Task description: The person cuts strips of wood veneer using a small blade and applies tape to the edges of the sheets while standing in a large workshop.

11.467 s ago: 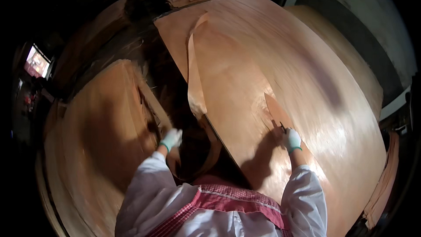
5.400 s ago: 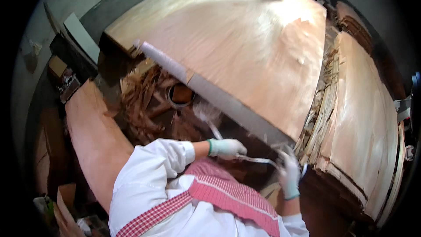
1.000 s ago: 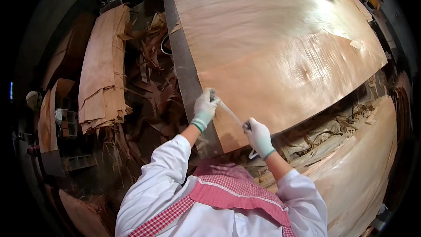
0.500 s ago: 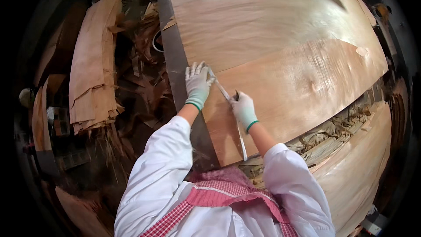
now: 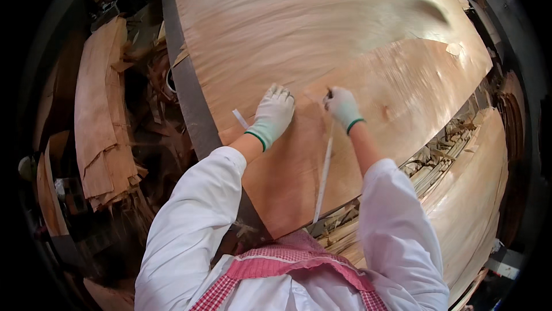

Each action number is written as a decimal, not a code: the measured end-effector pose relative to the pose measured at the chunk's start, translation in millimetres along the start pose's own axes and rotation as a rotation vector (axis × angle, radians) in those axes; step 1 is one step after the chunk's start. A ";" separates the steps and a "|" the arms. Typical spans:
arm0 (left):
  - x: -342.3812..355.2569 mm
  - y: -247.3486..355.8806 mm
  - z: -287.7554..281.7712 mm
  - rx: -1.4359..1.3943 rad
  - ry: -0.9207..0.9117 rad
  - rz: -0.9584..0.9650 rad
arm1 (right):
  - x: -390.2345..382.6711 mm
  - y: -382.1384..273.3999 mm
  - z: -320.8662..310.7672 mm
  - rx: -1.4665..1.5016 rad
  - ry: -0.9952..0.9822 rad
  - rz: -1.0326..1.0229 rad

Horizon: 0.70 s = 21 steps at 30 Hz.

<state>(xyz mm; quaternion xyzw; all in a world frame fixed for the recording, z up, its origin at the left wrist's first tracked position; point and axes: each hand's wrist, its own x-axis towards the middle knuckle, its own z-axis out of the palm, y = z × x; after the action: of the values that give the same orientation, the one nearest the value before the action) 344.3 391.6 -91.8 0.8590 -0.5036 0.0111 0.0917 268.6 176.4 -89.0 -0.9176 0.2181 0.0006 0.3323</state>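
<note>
In white gloves, my left hand [image 5: 274, 114] lies flat, fingers out, on pale veneer near the seam between the large sheet [image 5: 287, 29] and an overlapping narrower piece [image 5: 402, 81]. My right hand [image 5: 344, 107] is closed on a small dark tool [image 5: 328, 96], too small to make out, over the narrower piece to the right of my left hand. A white narrow strip [image 5: 323, 184] runs from below my right hand to the sheet's near edge. Its short other end [image 5: 241, 118] shows left of my left hand. Where it passes between them is hidden or blurred.
A dark board edge [image 5: 185, 75] borders the sheet's left side. Stacked veneer [image 5: 100, 115] and scraps [image 5: 155, 127] lie further left, beside a partly hidden round container [image 5: 170, 81]. A ragged stack [image 5: 460, 196] lies at lower right. Grey blocks [image 5: 86, 242] stand at lower left.
My left hand has moved right, from beside the board edge onto the veneer. My right hand has moved up and right. The strip's upper end now lies left of my left hand.
</note>
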 end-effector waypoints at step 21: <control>138.0 57.8 7.3 0.155 -0.351 -0.082 | -171.6 188.7 -250.0 0.987 0.662 0.569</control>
<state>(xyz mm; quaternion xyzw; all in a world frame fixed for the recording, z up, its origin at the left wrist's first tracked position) 361.6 243.7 -75.1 0.8720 -0.4740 -0.1040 -0.0634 1.8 -36.5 15.9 -0.5158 0.5173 -0.2939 0.6164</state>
